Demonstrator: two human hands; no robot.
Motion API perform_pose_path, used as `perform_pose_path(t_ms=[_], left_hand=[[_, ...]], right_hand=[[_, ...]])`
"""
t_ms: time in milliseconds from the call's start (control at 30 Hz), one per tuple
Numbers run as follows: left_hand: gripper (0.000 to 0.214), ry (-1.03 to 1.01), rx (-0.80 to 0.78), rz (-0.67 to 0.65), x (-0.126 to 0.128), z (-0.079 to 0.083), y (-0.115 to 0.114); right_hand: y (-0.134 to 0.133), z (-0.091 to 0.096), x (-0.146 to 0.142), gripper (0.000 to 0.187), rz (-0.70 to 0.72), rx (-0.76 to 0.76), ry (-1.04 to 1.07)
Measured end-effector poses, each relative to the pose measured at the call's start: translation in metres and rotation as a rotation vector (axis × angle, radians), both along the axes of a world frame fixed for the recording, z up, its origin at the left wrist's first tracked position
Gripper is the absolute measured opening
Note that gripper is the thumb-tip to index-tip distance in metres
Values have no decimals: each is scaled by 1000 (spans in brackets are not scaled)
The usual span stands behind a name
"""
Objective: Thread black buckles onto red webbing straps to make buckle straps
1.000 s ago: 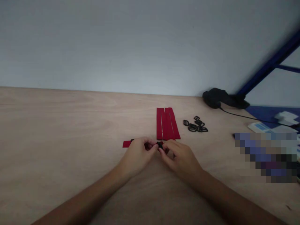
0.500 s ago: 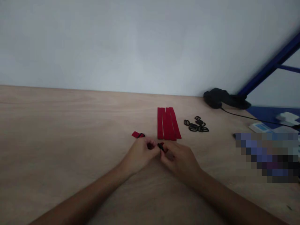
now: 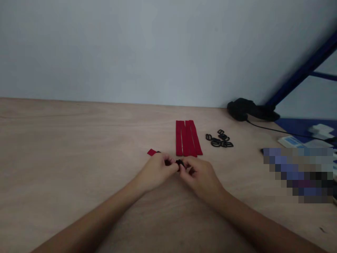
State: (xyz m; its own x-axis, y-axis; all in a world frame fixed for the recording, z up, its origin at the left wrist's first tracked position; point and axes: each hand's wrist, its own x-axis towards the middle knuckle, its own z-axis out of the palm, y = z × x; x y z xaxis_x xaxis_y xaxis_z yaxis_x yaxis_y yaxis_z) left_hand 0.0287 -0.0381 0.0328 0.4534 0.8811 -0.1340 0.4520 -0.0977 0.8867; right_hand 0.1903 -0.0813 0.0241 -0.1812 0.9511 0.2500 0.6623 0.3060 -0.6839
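My left hand (image 3: 159,170) is closed, thumb and fingertips pinched at the middle. Past its knuckles sticks out the short end of a red webbing strap (image 3: 151,152), with a sliver of a black slider buckle (image 3: 158,152) beside it; the rest of that strap is hidden by the hand. Fingertip to fingertip with it, my right hand (image 3: 198,172) pinches a small black buckle (image 3: 180,163). How the strap runs through this buckle is too small and dark to tell. Just beyond both hands, several flat red straps (image 3: 179,138) lie side by side.
Several loose black buckles (image 3: 216,143) lie right of the straps on the wooden table (image 3: 79,140). A black corded object (image 3: 243,109) rests by the wall, its cable running right. At the right edge are a white-and-blue item (image 3: 291,141) and a pixelated area.
The black buckle between the fingertips has turned, showing more black and less red. At the left hand, less of the other buckle shows. The view has shifted slightly.
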Motion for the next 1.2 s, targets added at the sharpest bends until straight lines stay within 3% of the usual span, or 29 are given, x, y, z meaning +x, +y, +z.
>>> perform_pose_path(t_ms=[200,467,600,700,767,833,967,1033,1200], left_hand=[[19,-100,14,-41,4,-1,-5],[15,-170,-64,-48,5,-8,-2],[15,-172,-184,-29,1,-7,1],[18,-211,-257,48,-9,-7,8],[20,-263,-237,124,-15,-5,13],[19,-289,-179,117,-18,-1,15],[17,-237,-130,71,-12,3,9],[15,-316,-156,79,-6,0,5],[18,-446,-250,6,0,-11,2]], right_hand=[[1,-2,3,13,-68,-22,-48],[0,-2,0,16,-11,-64,-26],[3,-5,3,16,16,-113,125],[10,-8,13,21,-37,-233,357],[16,-8,21,25,-81,-319,530],[19,-7,25,27,-73,-356,588],[17,-5,21,26,-55,-301,393],[15,-5,18,25,-67,-253,299],[14,-3,18,23,-88,-165,276]])
